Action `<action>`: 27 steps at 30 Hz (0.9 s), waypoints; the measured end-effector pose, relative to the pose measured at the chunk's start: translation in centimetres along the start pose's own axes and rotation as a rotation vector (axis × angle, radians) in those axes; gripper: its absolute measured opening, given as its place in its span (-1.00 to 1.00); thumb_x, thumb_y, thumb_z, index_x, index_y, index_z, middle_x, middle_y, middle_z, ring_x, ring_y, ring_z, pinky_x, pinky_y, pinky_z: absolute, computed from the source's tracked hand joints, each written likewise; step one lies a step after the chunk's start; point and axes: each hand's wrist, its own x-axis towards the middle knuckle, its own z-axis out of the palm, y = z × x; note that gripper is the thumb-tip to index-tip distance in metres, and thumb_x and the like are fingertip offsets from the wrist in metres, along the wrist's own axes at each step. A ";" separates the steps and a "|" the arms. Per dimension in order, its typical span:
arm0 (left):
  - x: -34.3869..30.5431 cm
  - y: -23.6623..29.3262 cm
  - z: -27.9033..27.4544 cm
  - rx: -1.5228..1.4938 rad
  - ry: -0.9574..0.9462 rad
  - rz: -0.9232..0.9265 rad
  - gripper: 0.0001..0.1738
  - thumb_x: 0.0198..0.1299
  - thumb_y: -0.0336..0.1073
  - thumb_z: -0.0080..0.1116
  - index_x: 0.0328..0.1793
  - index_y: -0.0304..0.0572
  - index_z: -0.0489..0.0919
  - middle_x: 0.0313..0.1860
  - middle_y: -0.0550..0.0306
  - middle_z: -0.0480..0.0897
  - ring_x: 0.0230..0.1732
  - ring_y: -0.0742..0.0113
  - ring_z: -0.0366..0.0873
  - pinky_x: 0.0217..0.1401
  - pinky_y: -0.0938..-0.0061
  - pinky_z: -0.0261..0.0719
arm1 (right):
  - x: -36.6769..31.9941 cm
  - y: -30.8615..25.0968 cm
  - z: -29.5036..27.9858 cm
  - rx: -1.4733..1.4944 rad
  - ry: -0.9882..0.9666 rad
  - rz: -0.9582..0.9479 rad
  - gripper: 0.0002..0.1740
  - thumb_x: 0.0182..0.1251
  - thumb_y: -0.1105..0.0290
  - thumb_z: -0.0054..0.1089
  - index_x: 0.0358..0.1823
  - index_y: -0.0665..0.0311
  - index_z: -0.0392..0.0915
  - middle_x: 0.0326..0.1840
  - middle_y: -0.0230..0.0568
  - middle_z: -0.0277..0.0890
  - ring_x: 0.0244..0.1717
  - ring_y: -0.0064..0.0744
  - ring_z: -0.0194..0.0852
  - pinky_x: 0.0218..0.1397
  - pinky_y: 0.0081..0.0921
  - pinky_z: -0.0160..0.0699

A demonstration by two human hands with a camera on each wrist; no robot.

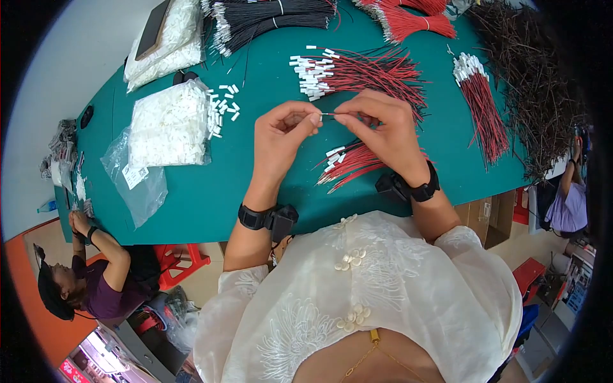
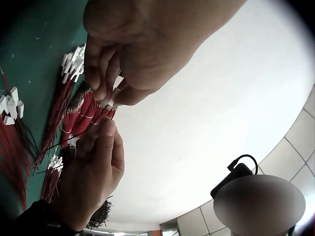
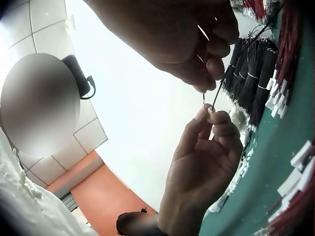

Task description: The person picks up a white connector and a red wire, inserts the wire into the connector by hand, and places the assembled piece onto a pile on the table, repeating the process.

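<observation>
My left hand [image 1: 281,137] pinches a small white connector [image 1: 315,117]. My right hand [image 1: 383,127] pinches a thin wire [image 1: 327,115] touching it, just above the green table [image 1: 191,204]. Farther off lie red wires [image 1: 364,70], then black bundles [image 1: 274,19].

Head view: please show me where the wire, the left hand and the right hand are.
wire [image 1: 327,115]: head view, the thin stretch between both hands' fingertips.
left hand [image 1: 281,137]: head view, the back of the hand, which pinches a connector [image 1: 315,117].
right hand [image 1: 383,127]: head view, the back of the hand.
</observation>
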 end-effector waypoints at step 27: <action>0.1 0.2 -0.5 -0.212 -0.046 -0.117 -0.75 0.46 -0.35 0.24 0.09 -0.40 0.71 -0.19 0.04 0.77 -0.24 0.41 0.70 -0.11 0.54 0.65 | 0.1 0.9 -1.0 -0.143 0.060 -0.175 -0.81 0.08 0.60 0.51 -0.23 0.31 0.77 -0.25 -0.20 0.68 -0.23 -0.27 0.66 -0.21 -0.43 0.59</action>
